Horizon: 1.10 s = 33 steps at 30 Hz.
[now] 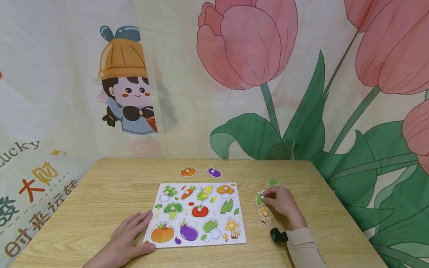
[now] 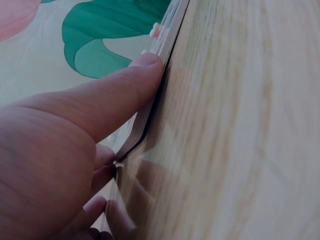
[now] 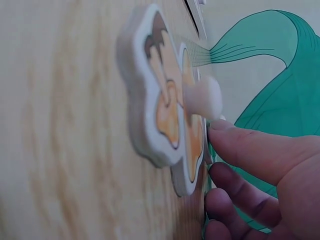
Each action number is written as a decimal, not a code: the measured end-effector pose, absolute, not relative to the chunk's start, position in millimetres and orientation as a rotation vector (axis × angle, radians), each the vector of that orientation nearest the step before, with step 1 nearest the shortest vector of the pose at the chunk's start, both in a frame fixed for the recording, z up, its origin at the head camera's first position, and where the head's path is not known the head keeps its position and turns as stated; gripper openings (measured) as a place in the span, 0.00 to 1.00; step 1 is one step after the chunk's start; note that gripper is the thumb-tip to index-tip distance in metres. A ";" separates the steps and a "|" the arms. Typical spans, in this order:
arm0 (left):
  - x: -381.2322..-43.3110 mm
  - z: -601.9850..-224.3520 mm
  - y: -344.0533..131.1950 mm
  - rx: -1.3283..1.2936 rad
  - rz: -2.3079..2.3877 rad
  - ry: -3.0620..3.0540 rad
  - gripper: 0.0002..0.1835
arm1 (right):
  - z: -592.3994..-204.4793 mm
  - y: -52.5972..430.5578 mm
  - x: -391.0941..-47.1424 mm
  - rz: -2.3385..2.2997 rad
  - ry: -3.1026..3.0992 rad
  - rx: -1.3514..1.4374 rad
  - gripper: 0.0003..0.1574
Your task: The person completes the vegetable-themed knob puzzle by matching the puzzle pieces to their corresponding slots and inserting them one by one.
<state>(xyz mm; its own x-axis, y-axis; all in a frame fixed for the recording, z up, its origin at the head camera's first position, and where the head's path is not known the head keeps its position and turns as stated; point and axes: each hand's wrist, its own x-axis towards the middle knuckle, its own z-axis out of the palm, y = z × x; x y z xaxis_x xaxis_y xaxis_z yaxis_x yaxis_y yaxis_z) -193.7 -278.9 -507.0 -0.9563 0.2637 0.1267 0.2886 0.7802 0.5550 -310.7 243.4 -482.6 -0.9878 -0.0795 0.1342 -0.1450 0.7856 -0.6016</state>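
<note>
A white vegetable puzzle board (image 1: pixel 192 242) lies on the table in the head view. My left hand (image 1: pixel 129 236) rests at its near left corner, fingers along the left edge and thumb on the front edge; the left wrist view shows that thumb (image 2: pixel 120 90) against the board's side. To the right of the board, my right hand (image 1: pixel 283 203) pinches the knob of a green vegetable puzzle piece (image 1: pixel 259 198), partly hidden by the fingers. Just nearer lies a mushroom puzzle piece (image 1: pixel 265 216), its white knob large in the right wrist view. Beyond the hand lies a leafy green piece (image 1: pixel 273 182).
Behind the board lie a pumpkin piece (image 1: pixel 188 171) and an eggplant piece (image 1: pixel 215 172). Several knobbed pieces, such as the tomato (image 1: pixel 200 211), sit in the board. A black device (image 1: pixel 279 235) is at my right wrist. A printed curtain (image 1: pixel 181 93) hangs behind the table.
</note>
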 end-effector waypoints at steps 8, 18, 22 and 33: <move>-192.8 -506.7 -277.6 -0.463 -0.901 -2.912 0.54 | -482.5 241.4 -310.7 0.955 -2.878 0.195 0.02; -194.1 -508.4 -279.1 -0.455 -0.917 -2.925 0.54 | -474.5 230.1 -308.5 0.920 -2.875 0.231 0.03; -192.6 -507.7 -278.0 -0.469 -0.877 -2.907 0.54 | -469.2 221.2 -308.0 0.958 -2.866 0.255 0.06; -193.5 -508.7 -278.2 -0.460 -0.920 -2.911 0.54 | -461.3 199.0 -300.5 0.996 -2.864 0.323 0.04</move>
